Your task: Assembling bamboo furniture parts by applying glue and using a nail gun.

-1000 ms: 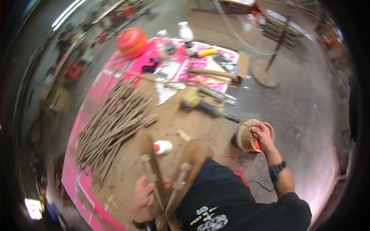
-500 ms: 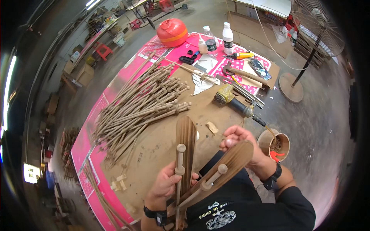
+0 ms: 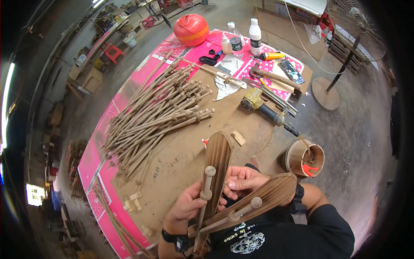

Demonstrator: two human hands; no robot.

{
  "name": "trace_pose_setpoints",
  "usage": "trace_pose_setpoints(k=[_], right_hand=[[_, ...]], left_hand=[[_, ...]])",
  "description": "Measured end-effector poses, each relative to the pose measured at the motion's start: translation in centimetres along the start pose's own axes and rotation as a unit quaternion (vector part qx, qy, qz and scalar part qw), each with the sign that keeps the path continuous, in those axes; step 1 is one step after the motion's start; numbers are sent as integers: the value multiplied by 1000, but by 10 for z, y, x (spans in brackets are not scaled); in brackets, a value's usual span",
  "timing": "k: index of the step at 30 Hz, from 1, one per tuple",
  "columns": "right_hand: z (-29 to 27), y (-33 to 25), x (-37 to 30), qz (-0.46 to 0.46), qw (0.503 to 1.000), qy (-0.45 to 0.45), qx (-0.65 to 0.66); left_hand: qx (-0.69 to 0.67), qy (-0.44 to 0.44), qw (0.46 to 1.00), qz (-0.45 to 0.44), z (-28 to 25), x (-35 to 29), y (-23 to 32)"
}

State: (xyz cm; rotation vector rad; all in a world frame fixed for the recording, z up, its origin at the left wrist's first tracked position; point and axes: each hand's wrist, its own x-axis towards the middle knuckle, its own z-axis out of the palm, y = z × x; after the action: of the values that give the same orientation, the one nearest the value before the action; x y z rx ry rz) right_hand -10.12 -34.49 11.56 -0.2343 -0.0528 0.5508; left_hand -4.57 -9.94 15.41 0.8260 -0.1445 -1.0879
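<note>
Our right hand (image 3: pixel 243 179) has moved between two wooden blades (image 3: pixel 218 151), its grip unclear to us; our left hand (image 3: pixel 189 204) clamps one blade and its knobbed rod (image 3: pixel 207 183). Beyond, rods (image 3: pixel 159 112) lie heaped on the desk (image 3: pixel 172 166), a white bottle (image 3: pixel 255 34) farther off.

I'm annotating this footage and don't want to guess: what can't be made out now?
Small red-and-white object: head view, mostly hidden behind the striped brown wooden paddle in the left hand.
Right hand: head view, too small to tell whether it pinches anything.
Round tan bucket: head view, its bottom hidden by its wall and tangled brown strands.
Black shirt: head view, partly cut off by the lower edge.
</note>
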Motion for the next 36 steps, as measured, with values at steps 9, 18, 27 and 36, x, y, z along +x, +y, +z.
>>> trace_pose_setpoints(k=[9, 18, 27, 36], right_hand=[[-4, -33, -5, 179, 936, -57, -296], [-28, -11, 6, -18, 991, -136, 4], [-11, 1, 14, -61, 995, -11, 78], [-11, -28, 8, -79, 990, 6, -118]], left_hand=[[67, -60, 994, -64, 1, -1, -1], [49, -47, 995, -75, 3, -4, -4], [-13, -62, 998, -28, -18, 10, -21], [-18, -33, 999, -16, 4, 21, -16]])
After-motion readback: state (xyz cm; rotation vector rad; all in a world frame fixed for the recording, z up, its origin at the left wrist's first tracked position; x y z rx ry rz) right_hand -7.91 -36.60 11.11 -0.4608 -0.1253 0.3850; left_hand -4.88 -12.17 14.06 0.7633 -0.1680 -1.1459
